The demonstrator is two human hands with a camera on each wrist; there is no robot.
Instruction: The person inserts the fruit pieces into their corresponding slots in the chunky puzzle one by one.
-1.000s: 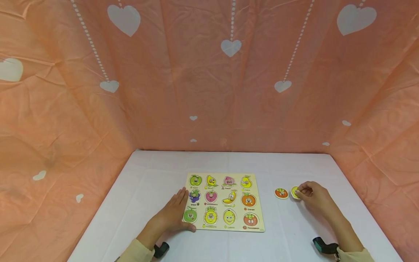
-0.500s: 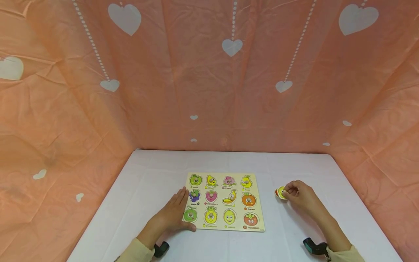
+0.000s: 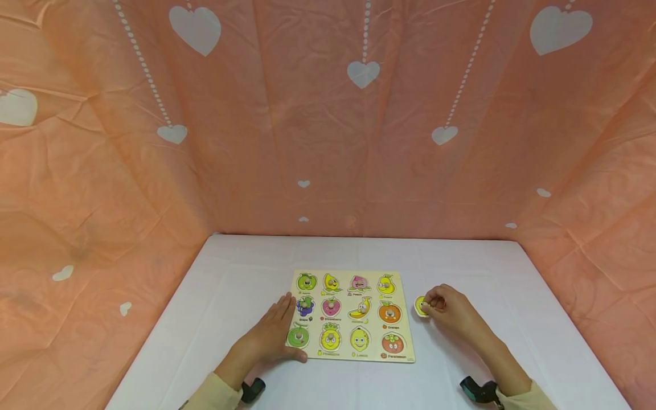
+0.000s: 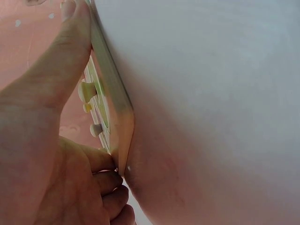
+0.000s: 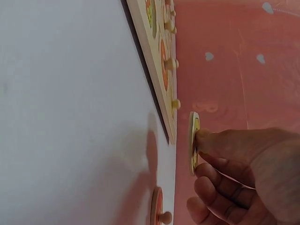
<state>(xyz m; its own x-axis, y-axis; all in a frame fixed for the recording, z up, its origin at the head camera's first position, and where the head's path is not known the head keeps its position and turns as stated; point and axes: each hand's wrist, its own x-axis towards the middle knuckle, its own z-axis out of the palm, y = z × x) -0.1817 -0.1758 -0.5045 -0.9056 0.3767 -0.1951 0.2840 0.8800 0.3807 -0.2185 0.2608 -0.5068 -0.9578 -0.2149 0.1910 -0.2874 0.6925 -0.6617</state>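
Note:
A wooden fruit puzzle board [image 3: 374,336] lies on the white table, most of its fruits topped with small knobs. My left hand [image 3: 271,336] rests at its near left corner, fingers straight along the left side and thumb at the front edge. Just off the board's right side, my right hand [image 3: 453,310] pinches a yellow fruit puzzle piece [image 3: 420,306] between thumb and fingers. In the right wrist view that yellow piece [image 5: 193,143] stands raised above the table. An orange-red knobbed puzzle piece [image 5: 157,206] lies on the table below the right hand, which hides it in the head view.
The lemon [image 3: 360,340] and persimmon [image 3: 393,343] pictures on the board's front row show no knobs. Black wrist devices [image 3: 479,392] hang under both forearms. An orange cloth [image 3: 328,171] with white hearts encloses the table at the back and sides.
My right hand has carried the yellow piece leftward from the table's right, over the orange-red piece, to near the board's edge. The left hand stays at the board.

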